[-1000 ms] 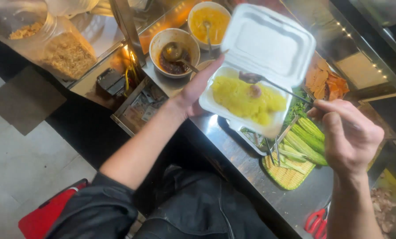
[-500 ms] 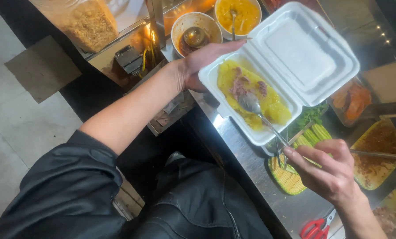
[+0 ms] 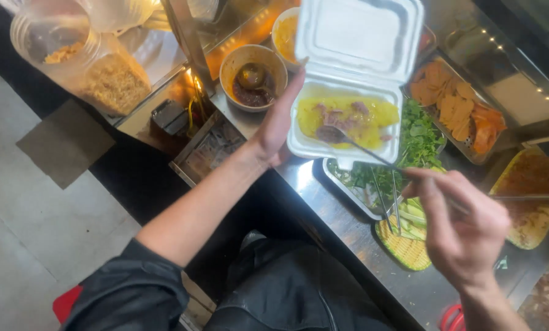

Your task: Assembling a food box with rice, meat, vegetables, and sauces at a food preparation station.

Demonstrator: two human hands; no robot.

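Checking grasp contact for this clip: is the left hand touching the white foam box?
Touching. The head view shows the left hand pressed flat against the side of the white foam box, fingers running up its left edge with no gap.

We wear a black top, its left sleeve (image 3: 124,294) pushed up above the elbow and creased, leaving the forearm bare. Our left hand (image 3: 278,122) and right hand (image 3: 464,230) are bare, without gloves.
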